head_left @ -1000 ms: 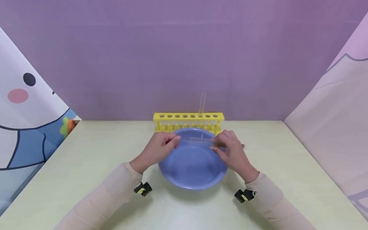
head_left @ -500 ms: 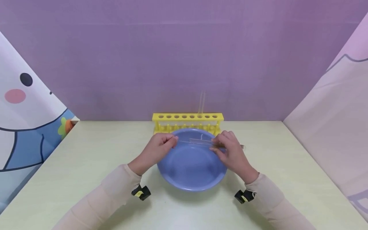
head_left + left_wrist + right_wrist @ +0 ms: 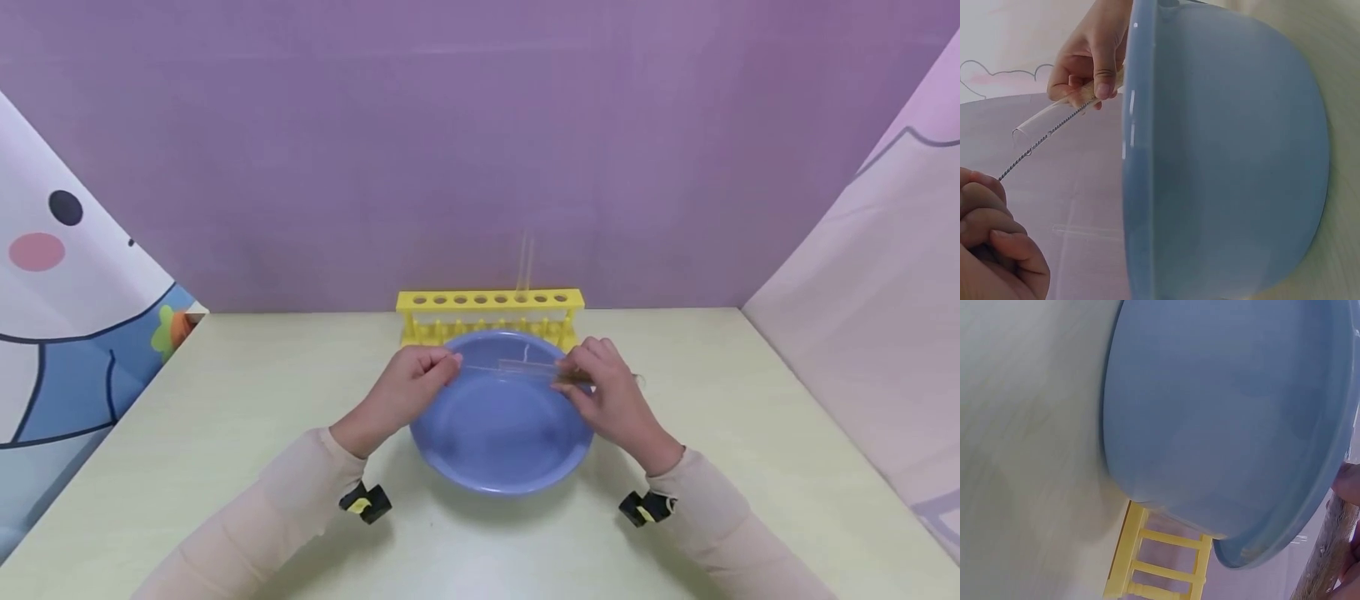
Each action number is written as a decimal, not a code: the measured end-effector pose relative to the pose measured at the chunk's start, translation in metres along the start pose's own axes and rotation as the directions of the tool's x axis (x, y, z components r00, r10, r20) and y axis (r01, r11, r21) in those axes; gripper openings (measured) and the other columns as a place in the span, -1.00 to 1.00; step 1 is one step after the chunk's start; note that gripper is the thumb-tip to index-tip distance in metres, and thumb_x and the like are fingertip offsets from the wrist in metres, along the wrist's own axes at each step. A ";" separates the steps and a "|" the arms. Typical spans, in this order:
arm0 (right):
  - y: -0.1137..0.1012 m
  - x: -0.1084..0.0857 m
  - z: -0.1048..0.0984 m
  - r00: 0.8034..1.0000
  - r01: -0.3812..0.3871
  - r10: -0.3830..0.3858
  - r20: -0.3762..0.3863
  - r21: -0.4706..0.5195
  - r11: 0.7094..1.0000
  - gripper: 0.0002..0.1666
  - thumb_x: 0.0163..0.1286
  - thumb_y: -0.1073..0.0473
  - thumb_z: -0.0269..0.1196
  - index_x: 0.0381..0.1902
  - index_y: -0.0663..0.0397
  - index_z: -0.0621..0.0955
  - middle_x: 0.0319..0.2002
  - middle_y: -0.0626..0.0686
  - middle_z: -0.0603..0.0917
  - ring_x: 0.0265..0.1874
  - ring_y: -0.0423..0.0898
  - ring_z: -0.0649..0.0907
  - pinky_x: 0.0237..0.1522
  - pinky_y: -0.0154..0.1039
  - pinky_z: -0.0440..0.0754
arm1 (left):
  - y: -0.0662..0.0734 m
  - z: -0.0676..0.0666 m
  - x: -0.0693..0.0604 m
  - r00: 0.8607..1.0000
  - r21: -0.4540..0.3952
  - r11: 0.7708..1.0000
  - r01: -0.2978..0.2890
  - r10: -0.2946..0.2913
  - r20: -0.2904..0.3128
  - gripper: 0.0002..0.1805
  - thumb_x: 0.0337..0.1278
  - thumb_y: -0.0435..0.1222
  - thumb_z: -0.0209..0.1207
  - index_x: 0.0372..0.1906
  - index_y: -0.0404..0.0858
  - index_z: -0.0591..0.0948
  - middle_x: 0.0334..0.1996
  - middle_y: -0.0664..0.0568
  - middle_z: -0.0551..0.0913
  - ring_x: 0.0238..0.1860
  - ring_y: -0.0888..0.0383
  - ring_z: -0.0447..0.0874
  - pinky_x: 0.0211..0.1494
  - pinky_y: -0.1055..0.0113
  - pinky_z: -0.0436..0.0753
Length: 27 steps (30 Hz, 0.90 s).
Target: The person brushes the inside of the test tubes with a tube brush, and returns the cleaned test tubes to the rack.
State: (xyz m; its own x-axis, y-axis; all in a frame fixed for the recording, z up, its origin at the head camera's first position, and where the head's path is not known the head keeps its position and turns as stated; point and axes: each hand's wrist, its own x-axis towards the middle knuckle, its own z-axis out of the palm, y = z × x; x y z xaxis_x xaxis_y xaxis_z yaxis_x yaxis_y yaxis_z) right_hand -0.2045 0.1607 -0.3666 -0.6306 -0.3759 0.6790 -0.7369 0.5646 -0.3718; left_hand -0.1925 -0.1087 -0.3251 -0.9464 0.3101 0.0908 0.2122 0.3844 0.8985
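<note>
Over the blue basin (image 3: 501,433), my right hand (image 3: 611,400) grips a clear test tube (image 3: 527,367) lying nearly level, its mouth toward the left. A test tube brush sits inside the tube; its bristles (image 3: 1330,553) show through the glass in the right wrist view. From the mouth comes the brush's twisted wire handle (image 3: 1015,165), and my left hand (image 3: 403,387) pinches it with curled fingers. The tube's far end pokes out past my right hand. Part of the brush is hidden by the right fingers.
Behind the basin stands a yellow test tube rack (image 3: 491,300), partly covered by the basin's rim. Another clear test tube (image 3: 525,267) stands upright in it, toward the right. A purple backdrop (image 3: 480,150) rises at the table's (image 3: 285,358) far edge.
My right hand and the test tube have shifted very slightly to the right. My left hand keeps its hold on the brush's wire handle. The head view has tilted a little.
</note>
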 end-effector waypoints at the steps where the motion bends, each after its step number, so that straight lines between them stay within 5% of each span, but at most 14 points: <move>1: 0.000 0.001 0.000 1.000 0.000 0.000 0.002 -0.002 1.000 -0.71 -0.05 0.39 0.46 -0.40 0.08 0.58 -0.46 -0.10 0.45 -0.37 -0.20 0.29 -0.38 -0.36 0.39 | 0.000 0.000 0.000 1.000 -0.006 1.000 0.006 -0.006 0.000 -0.55 0.36 -0.26 0.00 -0.70 -0.26 0.30 -0.76 0.09 0.17 -0.68 0.17 0.17 -0.60 0.42 0.15; 27: 0.011 -0.007 -0.006 1.000 0.016 -0.017 -0.011 -0.033 0.999 -0.65 -0.12 0.42 0.48 -0.41 0.06 0.57 -0.47 -0.11 0.46 -0.38 -0.19 0.31 -0.35 -0.31 0.26 | -0.001 -0.018 -0.006 0.997 -0.062 0.995 0.073 -0.075 -0.021 -0.58 0.37 -0.25 -0.04 -0.67 -0.29 0.31 -0.71 0.08 0.22 -0.58 0.15 0.18 -0.50 0.37 0.20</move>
State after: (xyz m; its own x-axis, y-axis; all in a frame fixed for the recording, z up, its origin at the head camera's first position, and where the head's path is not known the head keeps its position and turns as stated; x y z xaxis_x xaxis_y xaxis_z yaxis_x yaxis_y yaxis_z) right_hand -0.2065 0.1744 -0.3718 -0.6154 -0.3768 0.6923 -0.7387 0.5820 -0.3399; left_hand -0.1914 -0.1266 -0.3193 -0.9644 0.2623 0.0323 0.1266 0.3512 0.9277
